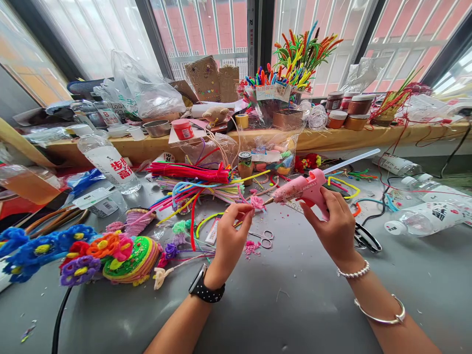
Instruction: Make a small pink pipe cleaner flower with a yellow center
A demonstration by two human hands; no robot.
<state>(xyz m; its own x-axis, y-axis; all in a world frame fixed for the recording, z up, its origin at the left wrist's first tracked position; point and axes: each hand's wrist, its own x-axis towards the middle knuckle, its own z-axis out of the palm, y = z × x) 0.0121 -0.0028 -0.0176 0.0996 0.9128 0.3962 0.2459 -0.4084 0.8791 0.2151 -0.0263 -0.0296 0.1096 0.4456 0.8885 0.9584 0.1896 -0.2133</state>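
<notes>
My right hand (335,223) is wrapped round the handle of a pink hot glue gun (304,191), with a long translucent glue stick (352,161) poking out of its back. The gun's nozzle points left, at or very near a small pink pipe cleaner flower (257,202). Between thumb and fingers, my left hand (232,231) pinches this flower at its left side; its stem is mostly hidden. Just below lie small metal scissors (263,239) and a little heap of pink fuzz clippings (251,249).
Bundled pipe cleaners (191,172) lie behind my hands. Finished fuzzy flowers (99,255) and a rainbow-coloured fuzzy piece (129,260) sit at left. Plastic bottles stand at left (108,162) and lie at right (429,219). Black pliers (368,240) rest beside my right wrist. A cluttered ledge (324,140) runs behind.
</notes>
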